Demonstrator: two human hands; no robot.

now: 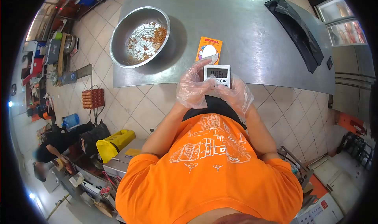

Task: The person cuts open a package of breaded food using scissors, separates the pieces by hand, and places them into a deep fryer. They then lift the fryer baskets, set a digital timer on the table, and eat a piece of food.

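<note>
A small white digital timer is held between both hands at the table's near edge, its dark display facing up with digits that look like 0:06:00. My left hand, in a clear plastic glove, grips its left side, with the thumb near the buttons. Similarly gloved, my right hand closes on the lower right side, thumb at the front face. Just beyond the timer an orange packet marked ROYAL lies on the metal table, with a white round shape on it.
A large metal bowl with brown crumbly residue stands at the table's left. On the right lie a black plastic bag and a small dark object. Egg trays sit off to the left; another person bends at the lower left.
</note>
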